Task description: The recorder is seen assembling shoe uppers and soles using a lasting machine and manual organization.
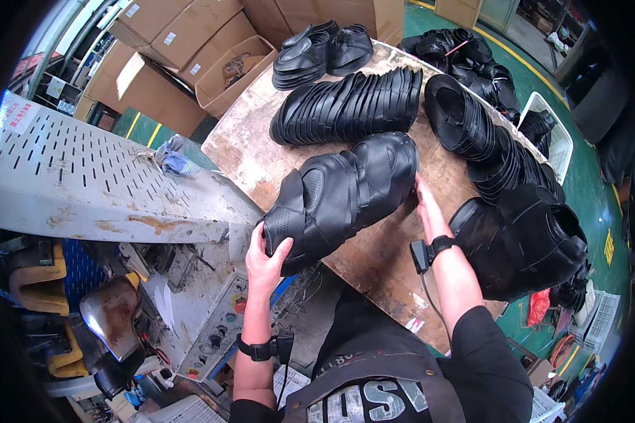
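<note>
A long row of nested black leather shoe uppers [331, 194] lies slantwise at the near left edge of the worktable, its left end jutting past the edge. My left hand [264, 261] clasps that end, thumb on the near side and fingers curled round the far side. At the opposite end, my right hand [428, 204] presses against the uppers with its palm, some fingers hidden behind them. Between them, my two hands hold the row. Just beyond it sits another tightly nested row of black uppers [349, 106].
More stacked uppers [501, 155] line the table's [250, 151] right side, with a large bundle [522, 243] near my right arm. Small stacks [321, 56] stand at the back. A perforated metal machine [113, 176] is on the left. Cardboard boxes [183, 35] rise behind.
</note>
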The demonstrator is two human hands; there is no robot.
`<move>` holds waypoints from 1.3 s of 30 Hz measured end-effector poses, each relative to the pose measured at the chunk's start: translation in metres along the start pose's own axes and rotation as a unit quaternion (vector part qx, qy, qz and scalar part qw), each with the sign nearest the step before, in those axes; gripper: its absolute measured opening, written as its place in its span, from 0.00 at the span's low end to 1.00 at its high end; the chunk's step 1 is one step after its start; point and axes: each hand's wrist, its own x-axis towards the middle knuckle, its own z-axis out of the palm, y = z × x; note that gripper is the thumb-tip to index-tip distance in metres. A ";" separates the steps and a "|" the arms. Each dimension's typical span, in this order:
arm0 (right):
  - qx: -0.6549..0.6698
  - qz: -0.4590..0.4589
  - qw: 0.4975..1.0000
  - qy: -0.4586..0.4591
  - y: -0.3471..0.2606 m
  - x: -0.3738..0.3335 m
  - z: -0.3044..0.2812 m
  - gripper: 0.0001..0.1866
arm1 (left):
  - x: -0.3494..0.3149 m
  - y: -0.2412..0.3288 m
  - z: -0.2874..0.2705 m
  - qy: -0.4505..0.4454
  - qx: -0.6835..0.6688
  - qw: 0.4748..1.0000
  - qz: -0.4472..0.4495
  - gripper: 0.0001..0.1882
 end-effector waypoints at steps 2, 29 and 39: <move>0.100 0.018 0.995 -0.015 0.007 -0.025 0.048 0.33 | -0.002 -0.004 -0.015 0.021 -0.008 1.000 0.000 0.29; 0.223 0.096 0.960 -0.137 -0.031 -0.436 0.134 0.28 | -0.376 0.034 -0.172 0.167 -0.227 0.959 -0.035 0.31; 0.134 0.163 0.623 -0.753 0.071 -0.659 0.311 0.28 | -0.709 0.121 -0.226 0.591 -0.103 0.800 -0.032 0.35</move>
